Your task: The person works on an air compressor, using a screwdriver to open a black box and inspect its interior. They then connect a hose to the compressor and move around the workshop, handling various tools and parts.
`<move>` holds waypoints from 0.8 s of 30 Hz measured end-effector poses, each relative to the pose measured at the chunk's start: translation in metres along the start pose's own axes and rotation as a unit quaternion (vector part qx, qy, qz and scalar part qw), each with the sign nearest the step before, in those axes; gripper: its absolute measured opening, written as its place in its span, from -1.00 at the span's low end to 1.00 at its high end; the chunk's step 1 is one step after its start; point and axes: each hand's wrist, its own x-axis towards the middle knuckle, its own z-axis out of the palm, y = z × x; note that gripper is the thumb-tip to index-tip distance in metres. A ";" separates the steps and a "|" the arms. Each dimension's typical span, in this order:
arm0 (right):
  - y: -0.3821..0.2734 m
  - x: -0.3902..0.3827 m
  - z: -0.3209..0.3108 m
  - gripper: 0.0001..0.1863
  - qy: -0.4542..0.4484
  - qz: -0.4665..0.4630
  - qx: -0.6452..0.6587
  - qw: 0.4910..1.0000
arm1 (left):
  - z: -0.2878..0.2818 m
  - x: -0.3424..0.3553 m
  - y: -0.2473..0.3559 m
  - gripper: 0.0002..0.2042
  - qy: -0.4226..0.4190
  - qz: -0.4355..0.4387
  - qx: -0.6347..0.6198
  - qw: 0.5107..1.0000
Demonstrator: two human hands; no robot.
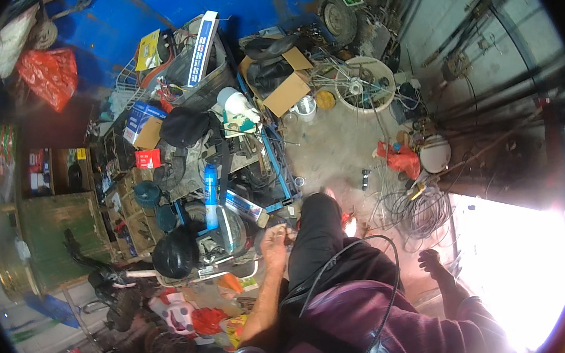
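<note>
My left hand (275, 239) is held beside my dark trouser leg (314, 234), close to the cluttered cart. Its fingers are curled together, and anything in them is too small to make out. To its left are a long blue-and-white box (245, 206), a blue spray can (211, 195) and a curved white metal rail (256, 267). On my other side, my right hand (431, 262) hangs in the air by the bright doorway. Its fingers are loosely bent and apart, with nothing seen in them. A thin black cable (391, 247) loops across my lap.
A blue-framed cart (273, 153) is piled with tools and boxes. Beyond it are an open cardboard box (288, 94) and a white tub (365, 76) with a spoked wheel. A wire coil (425, 212) lies at right; a handlebar (94, 269) juts in at left.
</note>
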 end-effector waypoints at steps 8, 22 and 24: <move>-0.229 0.140 0.081 -0.78 -0.150 -0.249 0.050 0.956 | 0.028 0.115 0.015 -0.81 0.094 -0.024 -0.009 0.995; -0.706 0.036 0.454 -0.66 -0.127 -0.505 -0.522 0.676 | 0.023 0.225 0.078 -0.80 0.135 -0.062 -0.065 0.987; -0.749 0.005 0.513 -0.64 -0.105 -0.597 -0.531 0.592 | 0.017 0.222 0.077 -0.78 0.168 -0.054 -0.076 0.981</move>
